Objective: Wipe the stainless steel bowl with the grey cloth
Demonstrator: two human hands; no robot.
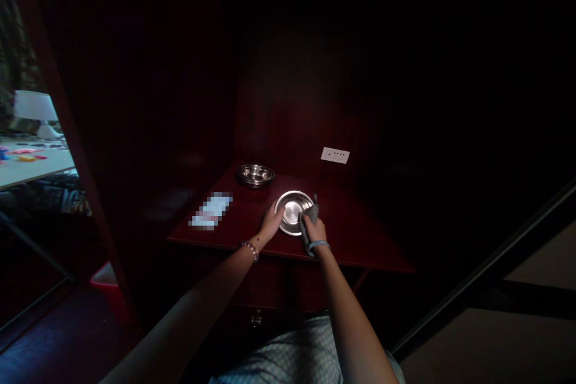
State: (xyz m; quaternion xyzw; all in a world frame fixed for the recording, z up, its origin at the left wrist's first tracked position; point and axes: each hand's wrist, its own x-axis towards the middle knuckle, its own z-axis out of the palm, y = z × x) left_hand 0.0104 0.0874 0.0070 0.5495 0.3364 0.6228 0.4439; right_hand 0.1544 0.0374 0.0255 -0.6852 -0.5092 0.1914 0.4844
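Observation:
A shiny metal bowl (292, 212) is tilted toward me over the front part of the dark red desk (355, 246). My left hand (270, 222) grips its left rim, thumb on the inside. On the other side, my right hand (317, 229) is closed around a grey cloth (308, 219), which is pressed over the bowl's right rim. The right fingers are partly hidden by the cloth and bowl. Farther back on the left, more metal bowls (255, 175) appear stacked on the desk, apart from my hands.
A blurred-out pale rectangle (210, 211) lies on the desk's left side. A white socket panel (335, 155) is on the back wall. Dark panels enclose the desk on the left and back. Beyond the left panel are a red bin (110, 291) and a table with a lamp (36, 107).

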